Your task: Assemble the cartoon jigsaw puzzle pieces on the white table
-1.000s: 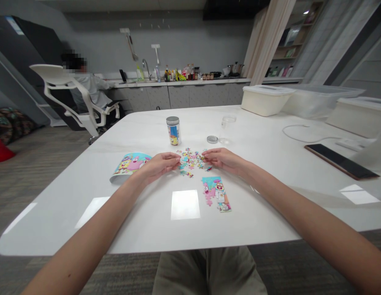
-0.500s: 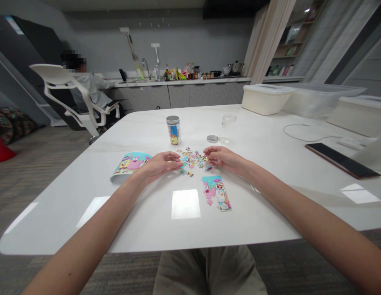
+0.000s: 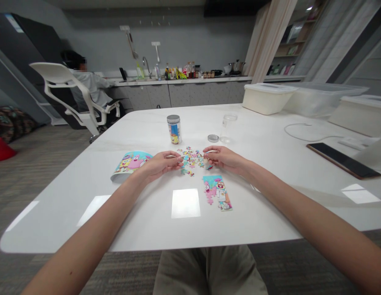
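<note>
At the bottom of the frame you can see your grey trousers [image 3: 208,272], and above them the white bench [image 3: 141,229], on which your things lie. Nearest on it, a little right of the centre, is the joined part of the puzzle [image 3: 220,191], flat, with its left side uneven. Beyond it, in the middle of the frame, the loose puzzle pieces [image 3: 192,159] are spread in a small heap, between your two hands.

Your left hand [image 3: 160,164] is at the left edge of this heap, with the fingers bent and the thumb near them. Your right hand [image 3: 223,158] is at the right edge, with fingers also curled and narrow. I cannot tell if either one holds a piece.

Left of your left hand there is a curved picture sheet [image 3: 131,162]; at the right of the frame lies a dark tablet [image 3: 343,159]. Farther than the heap stand a printed jar [image 3: 174,132] and, to its right, a metal lid [image 3: 213,138] just beside a clear jar [image 3: 229,128]. Pale boxes [image 3: 266,100] stand at the upper right. In the upper left, a person [image 3: 90,90] sits on a white chair [image 3: 53,73].
</note>
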`<state>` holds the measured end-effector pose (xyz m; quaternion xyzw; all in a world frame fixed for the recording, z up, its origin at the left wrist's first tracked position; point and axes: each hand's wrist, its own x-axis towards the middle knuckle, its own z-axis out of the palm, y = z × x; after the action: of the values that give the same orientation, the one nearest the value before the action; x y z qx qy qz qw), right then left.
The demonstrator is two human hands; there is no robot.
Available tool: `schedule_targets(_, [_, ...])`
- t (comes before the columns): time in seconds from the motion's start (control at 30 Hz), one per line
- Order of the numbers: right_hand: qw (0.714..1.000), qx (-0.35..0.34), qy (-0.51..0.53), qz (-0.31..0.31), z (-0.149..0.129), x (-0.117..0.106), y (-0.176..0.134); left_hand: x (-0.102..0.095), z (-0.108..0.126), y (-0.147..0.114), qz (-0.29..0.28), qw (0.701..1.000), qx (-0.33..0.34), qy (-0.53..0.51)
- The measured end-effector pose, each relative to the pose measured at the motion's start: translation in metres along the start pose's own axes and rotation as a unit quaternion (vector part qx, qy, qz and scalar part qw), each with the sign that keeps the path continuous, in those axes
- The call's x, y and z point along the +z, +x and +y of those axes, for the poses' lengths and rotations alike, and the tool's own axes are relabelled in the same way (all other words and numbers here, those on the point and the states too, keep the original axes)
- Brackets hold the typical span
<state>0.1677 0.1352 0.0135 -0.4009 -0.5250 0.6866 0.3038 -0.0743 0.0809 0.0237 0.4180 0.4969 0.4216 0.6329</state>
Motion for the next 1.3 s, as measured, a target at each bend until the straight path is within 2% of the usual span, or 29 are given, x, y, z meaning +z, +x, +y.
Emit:
schedule_targets(0.33, [1.0,-0.007,0.03,-0.002,0.0004,-0.0004,-0.0008,0.0006,0.0001,-0.0003,-0.005,1.0,0.009,0.01])
schedule_targets(0.5, [1.0,-0.024,0.013,-0.012,0.001,-0.0005,-0.0005,0.0028,0.0008,0.0004,0.012,1.0,-0.012,-0.003])
schedule_targets(0.67, [0.999,-0.042,-0.004,-0.01,0.0015,-0.003,0.0013,0.0023,0.001,-0.001,0.01,1.0,0.009,0.009])
schedule_targets(0.9, [1.0,-0.027,0.013,-0.004,0.002,-0.0024,0.0017,0.0011,-0.0002,0.0002,0.017,1.0,-0.007,0.01])
schedule_targets(1.07, [0.999,-0.013,0.029,0.013,0.0031,-0.0004,0.0029,0.003,0.0026,-0.0042,-0.008,0.999,0.015,0.029])
schedule_targets(1.3, [0.999,-0.022,0.03,0.004,0.0041,-0.0032,0.0044,0.0044,0.0026,-0.0038,0.005,1.0,-0.003,0.021])
